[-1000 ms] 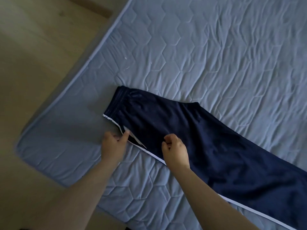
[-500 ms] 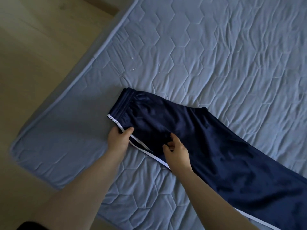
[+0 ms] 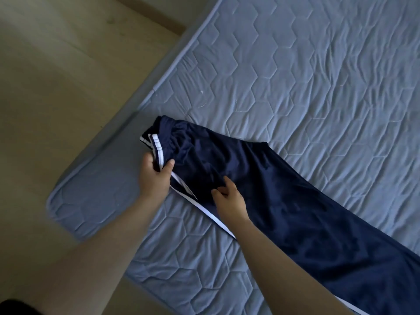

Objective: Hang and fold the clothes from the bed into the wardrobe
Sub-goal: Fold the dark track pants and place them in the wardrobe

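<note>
Navy track pants (image 3: 284, 201) with a white side stripe lie stretched across the blue quilted bed (image 3: 295, 76), waistband toward the mattress corner, legs running off to the lower right. My left hand (image 3: 154, 176) grips the waistband's near corner at the striped seam and has lifted it, so the stripe folds over. My right hand (image 3: 229, 198) rests on the dark fabric a little right of the stripe, its fingers loosely bent, holding nothing.
The bed's corner (image 3: 59, 208) is at the lower left, and tan wooden floor (image 3: 56, 87) lies beyond its edge. The wardrobe is out of view. The quilted cover carries no other clothes in this view.
My left hand has closed on the waistband corner and pulled it up, bunching the striped edge. My right hand has loosened and shifted slightly right on the fabric.
</note>
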